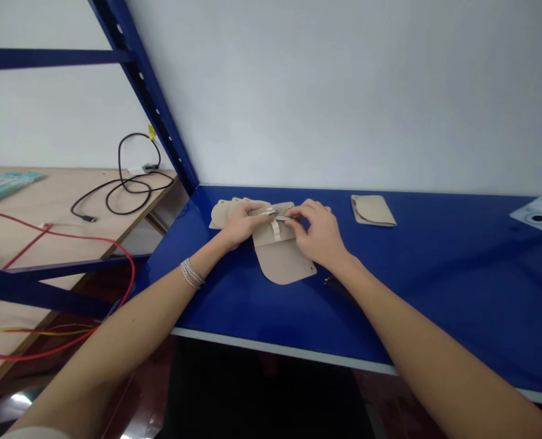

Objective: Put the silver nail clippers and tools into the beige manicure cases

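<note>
Left hand pinches narrowly on the small metal clasp of the beige leatherette panel, with more cut pieces just left of that panel. Right hand pinches the clasp's right end. The panel looks light and floppy, best steadied by its strap. Another piece lies right of it, with open blue bench beyond.

White wall behind a blue steel rack upright, plywood bench, glossy dark floor

no lettering can be read anywhere here.
</note>
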Action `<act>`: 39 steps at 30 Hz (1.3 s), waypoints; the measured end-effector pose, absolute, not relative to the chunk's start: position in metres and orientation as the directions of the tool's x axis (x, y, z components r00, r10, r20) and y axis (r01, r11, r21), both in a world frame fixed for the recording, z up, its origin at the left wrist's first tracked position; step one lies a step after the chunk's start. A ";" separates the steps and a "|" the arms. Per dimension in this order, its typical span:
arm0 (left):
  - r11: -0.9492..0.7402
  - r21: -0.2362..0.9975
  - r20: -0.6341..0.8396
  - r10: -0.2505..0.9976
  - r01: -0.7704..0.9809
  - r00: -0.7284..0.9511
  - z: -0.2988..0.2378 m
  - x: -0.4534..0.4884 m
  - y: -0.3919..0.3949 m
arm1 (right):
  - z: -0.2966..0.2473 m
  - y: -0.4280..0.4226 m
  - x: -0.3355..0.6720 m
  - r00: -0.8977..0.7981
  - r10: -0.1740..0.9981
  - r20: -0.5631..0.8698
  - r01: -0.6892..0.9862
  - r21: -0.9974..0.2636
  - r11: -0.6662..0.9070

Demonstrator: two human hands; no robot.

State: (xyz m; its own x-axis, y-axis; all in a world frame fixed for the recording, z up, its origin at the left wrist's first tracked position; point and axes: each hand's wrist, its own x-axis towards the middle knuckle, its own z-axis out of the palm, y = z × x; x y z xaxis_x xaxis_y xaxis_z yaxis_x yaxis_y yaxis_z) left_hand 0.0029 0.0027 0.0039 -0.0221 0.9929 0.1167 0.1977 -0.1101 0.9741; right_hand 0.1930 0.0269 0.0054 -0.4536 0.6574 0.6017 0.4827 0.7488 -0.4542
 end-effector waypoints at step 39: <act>-0.091 0.983 0.084 0.995 0.163 0.048 0.005 0.001 0.004 | 0.006 0.029 0.194 -0.552 0.562 0.615 0.472 -0.325 0.820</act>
State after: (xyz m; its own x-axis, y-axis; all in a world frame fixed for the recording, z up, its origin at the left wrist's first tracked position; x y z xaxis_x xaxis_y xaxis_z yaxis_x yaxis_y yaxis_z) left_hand 0.0015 0.0035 0.0047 0.0485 0.9953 0.0840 0.1626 -0.0909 0.9825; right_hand 0.1935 0.0288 0.0060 -0.5525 0.5621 0.6154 0.4717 0.8196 -0.3251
